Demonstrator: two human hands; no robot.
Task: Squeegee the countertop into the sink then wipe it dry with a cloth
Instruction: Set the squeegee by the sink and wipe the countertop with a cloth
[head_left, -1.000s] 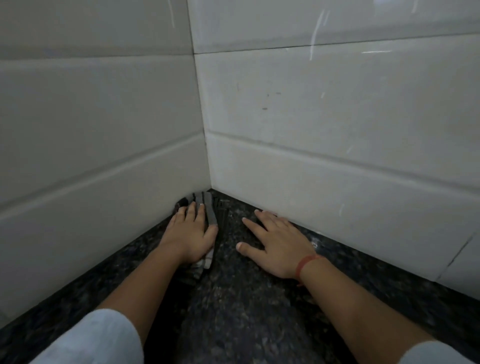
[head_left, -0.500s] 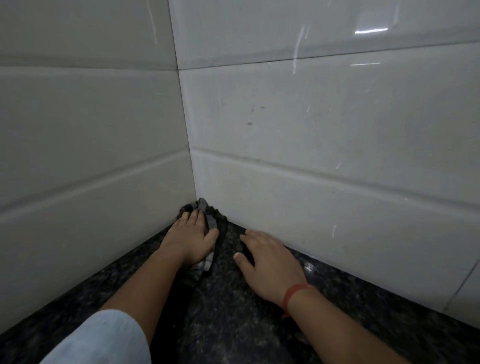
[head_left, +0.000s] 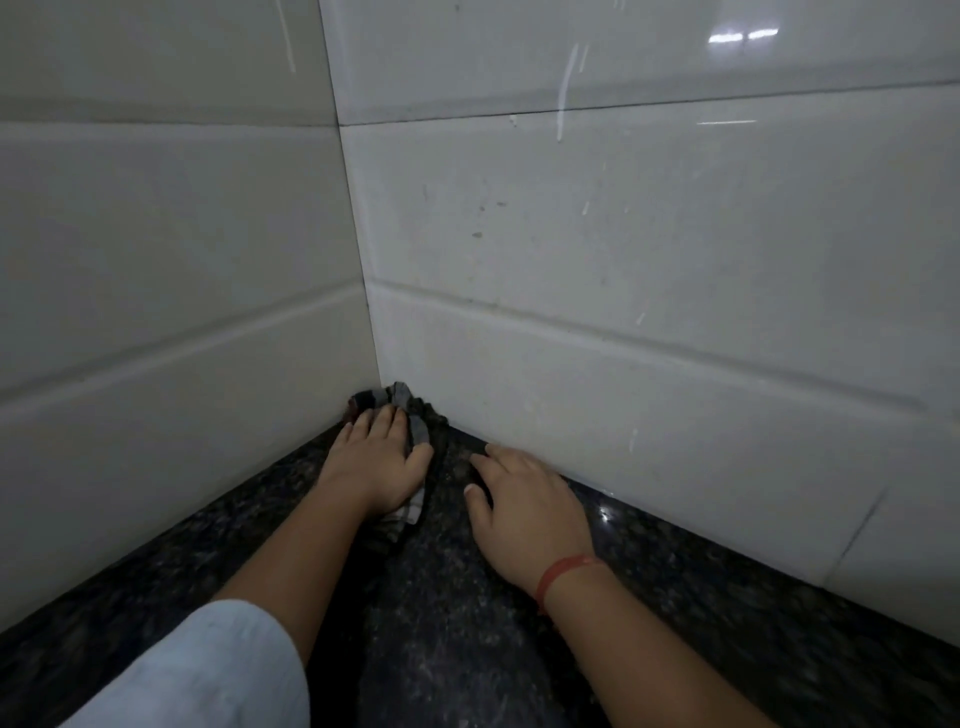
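Cloth (head_left: 410, 415), dark with grey stripes, lies bunched in the far corner of the dark speckled bench (head_left: 457, 623), where the two tiled walls (head_left: 623, 312) meet. Your left hand (head_left: 374, 462) presses flat on it, fingers together and extended. Your right hand (head_left: 524, 509) rests palm-down on the bare bench just beside it, fingers loosely spread, gripping nothing, a red band (head_left: 563, 569) at its wrist.

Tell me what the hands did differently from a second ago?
The left hand pushed the checked cloth a little deeper into the wall corner. The right hand, flat with fingers spread before, curled its fingers and drew in nearer the cloth. Nothing was picked up or let go: the left palm still presses the cloth onto the dark countertop, and the right hand still rests on the stone.
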